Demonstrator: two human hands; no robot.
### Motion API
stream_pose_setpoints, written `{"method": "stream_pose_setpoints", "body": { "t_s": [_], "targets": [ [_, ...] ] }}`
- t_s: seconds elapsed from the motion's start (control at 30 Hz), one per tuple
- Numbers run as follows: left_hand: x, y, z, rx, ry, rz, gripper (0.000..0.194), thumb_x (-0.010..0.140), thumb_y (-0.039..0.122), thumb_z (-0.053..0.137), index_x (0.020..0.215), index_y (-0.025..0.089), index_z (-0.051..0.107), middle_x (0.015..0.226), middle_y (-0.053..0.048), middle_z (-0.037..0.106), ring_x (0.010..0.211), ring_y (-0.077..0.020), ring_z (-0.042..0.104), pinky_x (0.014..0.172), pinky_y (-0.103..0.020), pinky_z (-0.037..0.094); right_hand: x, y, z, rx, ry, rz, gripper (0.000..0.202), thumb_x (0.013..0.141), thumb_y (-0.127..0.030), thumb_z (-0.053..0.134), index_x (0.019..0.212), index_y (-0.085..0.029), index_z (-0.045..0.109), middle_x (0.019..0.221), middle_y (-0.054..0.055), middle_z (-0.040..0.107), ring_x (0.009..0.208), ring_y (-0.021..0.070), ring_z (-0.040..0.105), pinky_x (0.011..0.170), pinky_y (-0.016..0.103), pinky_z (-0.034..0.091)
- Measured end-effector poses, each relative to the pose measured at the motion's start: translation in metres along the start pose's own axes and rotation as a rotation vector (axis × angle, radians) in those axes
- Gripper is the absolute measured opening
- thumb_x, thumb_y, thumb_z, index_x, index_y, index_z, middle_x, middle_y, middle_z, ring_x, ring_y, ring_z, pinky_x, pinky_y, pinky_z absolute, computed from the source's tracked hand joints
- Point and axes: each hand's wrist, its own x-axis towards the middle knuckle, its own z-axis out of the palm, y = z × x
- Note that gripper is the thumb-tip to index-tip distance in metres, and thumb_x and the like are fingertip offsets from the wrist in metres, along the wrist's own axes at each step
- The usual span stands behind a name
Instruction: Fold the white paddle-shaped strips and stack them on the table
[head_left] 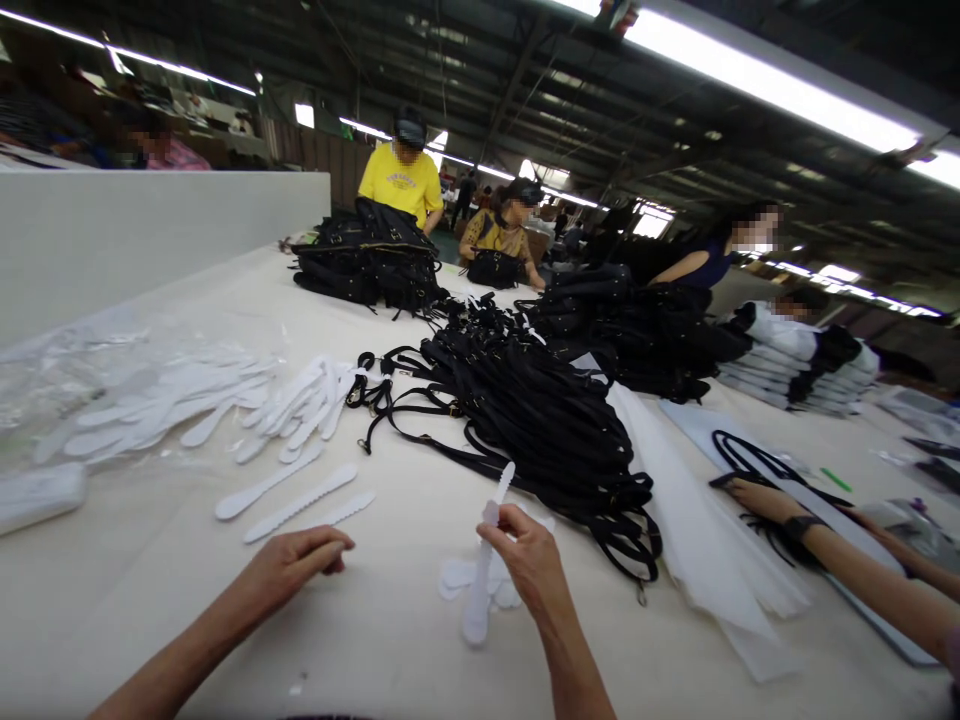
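Observation:
My right hand (529, 556) pinches a long white foam strip (484, 575) upright above the table, its top end near the black straps. A few more white strips (457, 577) lie under that hand. My left hand (296, 563) hovers low over the table with fingers loosely curled and holds nothing; loose white strips (300, 503) lie just beyond it. A big heap of black straps (540, 420) with metal buckles fills the middle of the table.
A pile of white strips (300, 405) and a clear plastic bag (112, 385) of them lie at left. Black bags (371, 260) are stacked at the far end. A co-worker's arm (832, 560) handles a strap at right; other people stand beyond.

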Motion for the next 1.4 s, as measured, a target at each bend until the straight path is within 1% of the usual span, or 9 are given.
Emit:
{"method": "stream_pose_setpoints", "body": {
  "t_s": [0.13,0.37,0.53,0.67,0.8,0.97,1.17,1.3,1.4],
  "targets": [
    [0.012,-0.04,-0.012,0.511,0.333,0.04,0.034,0.09,0.041,0.046,0.114,0.032,0.069,0.125,-0.001,0.069,0.115,-0.0252,0.062,0.102,-0.04,0.043,0.001,0.014,-0.014,-0.216,0.15,-0.086,0.049,0.078,-0.032,0.066,0.126,-0.026,0.061,0.138,0.006,0.057,0.128,0.0285,0.05,0.11,0.045,0.035],
    [0.025,-0.072,0.009,0.818,0.376,0.117,0.033,0.087,0.029,0.046,0.109,0.026,0.07,0.141,-0.006,0.06,0.137,-0.0273,0.045,0.108,-0.047,0.036,-0.019,-0.018,0.058,0.019,-0.086,-0.105,0.03,0.081,-0.026,0.064,0.11,-0.028,0.071,0.113,0.002,0.072,0.103,0.0224,0.066,0.095,0.034,0.047],
    [0.021,-0.048,0.012,0.409,0.225,0.011,0.022,0.088,0.042,0.047,0.091,0.03,0.065,0.102,-0.001,0.075,0.102,-0.0232,0.066,0.091,-0.036,0.045,-0.023,-0.026,0.088,0.201,-0.232,0.032,0.02,0.076,-0.025,0.069,0.095,-0.026,0.076,0.088,0.001,0.075,0.083,0.0202,0.068,0.078,0.03,0.049],
    [0.017,-0.013,0.025,-0.185,0.101,-0.077,0.032,0.081,0.057,0.057,0.079,0.024,0.057,0.07,0.001,0.068,0.067,-0.0184,0.061,0.063,-0.027,0.043,-0.02,-0.033,0.096,0.559,-0.366,0.105,0.035,0.07,-0.03,0.077,0.104,-0.021,0.075,0.1,0.004,0.075,0.093,0.0214,0.067,0.08,0.029,0.049],
    [0.012,0.017,0.041,-0.567,-0.027,-0.105,0.035,0.071,0.054,0.071,0.075,0.022,0.057,0.063,-0.001,0.067,0.061,-0.0181,0.059,0.058,-0.028,0.041,-0.017,-0.05,0.095,0.761,-0.386,0.136,0.041,0.073,-0.041,0.075,0.106,-0.017,0.074,0.098,0.007,0.076,0.087,0.0193,0.067,0.071,0.027,0.048],
    [0.004,0.03,0.046,-0.663,-0.053,-0.125,0.045,0.063,0.061,0.075,0.079,0.021,0.06,0.064,-0.003,0.068,0.061,-0.0196,0.061,0.06,-0.031,0.044,-0.019,-0.051,0.096,0.759,-0.336,0.12,0.035,0.076,-0.046,0.072,0.091,-0.014,0.076,0.076,0.004,0.073,0.067,0.0138,0.063,0.059,0.023,0.044],
    [0.004,0.036,0.055,-0.527,-0.054,-0.058,0.044,0.07,0.063,0.069,0.08,0.02,0.065,0.061,-0.001,0.068,0.059,-0.0189,0.061,0.062,-0.031,0.045,-0.029,-0.058,0.098,0.692,-0.248,0.08,0.019,0.075,-0.031,0.073,0.066,-0.014,0.069,0.057,-0.003,0.062,0.054,0.0094,0.052,0.053,0.022,0.038],
    [0.006,0.034,0.056,-0.553,-0.013,-0.125,0.047,0.072,0.065,0.065,0.081,0.019,0.066,0.057,0.0,0.068,0.054,-0.0177,0.059,0.057,-0.029,0.044,-0.033,-0.058,0.099,0.721,-0.272,0.061,0.017,0.074,-0.031,0.074,0.07,-0.015,0.07,0.062,-0.001,0.065,0.06,0.0117,0.057,0.059,0.023,0.043],
    [0.006,0.031,0.051,-0.625,0.019,-0.126,0.048,0.075,0.065,0.063,0.083,0.018,0.066,0.064,-0.003,0.072,0.06,-0.0184,0.063,0.062,-0.03,0.048,-0.03,-0.052,0.094,0.773,-0.3,0.029,0.027,0.075,-0.039,0.075,0.092,-0.018,0.073,0.087,0.003,0.073,0.084,0.0185,0.066,0.079,0.03,0.051]
  ]
}}
